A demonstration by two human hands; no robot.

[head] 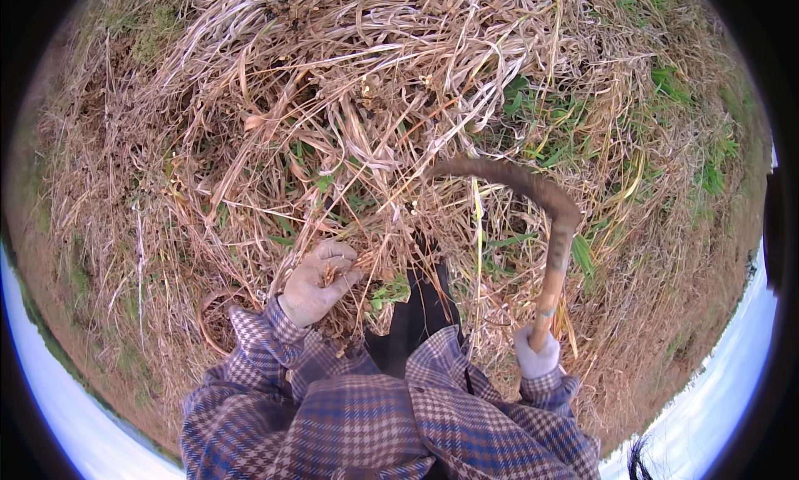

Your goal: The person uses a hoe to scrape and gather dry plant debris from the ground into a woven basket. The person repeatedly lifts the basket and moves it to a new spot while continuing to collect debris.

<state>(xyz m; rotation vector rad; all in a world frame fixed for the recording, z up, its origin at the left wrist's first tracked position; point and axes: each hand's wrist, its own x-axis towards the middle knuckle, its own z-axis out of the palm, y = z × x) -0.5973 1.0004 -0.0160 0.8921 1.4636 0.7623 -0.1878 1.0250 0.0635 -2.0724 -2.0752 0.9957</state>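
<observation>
My left hand [319, 283], in a pale work glove, closes around a small bunch of dry plant stems [334, 269] low and left of the middle. On the right, my right hand [538, 354], gloved too, grips the wooden handle of a sickle [553, 274]. Its curved, brown-stained blade [512, 174] arcs up and to the left over the dry grass, its tip among the stems. Where exactly the tip ends is hard to tell.
Matted dry grass [374, 37] covers the ground ahead, with green blades [555, 124] among it on the right. The rim of a round basket-like container [203, 321] shows beside my left sleeve. A dark trouser leg [412, 318] stands between my hands.
</observation>
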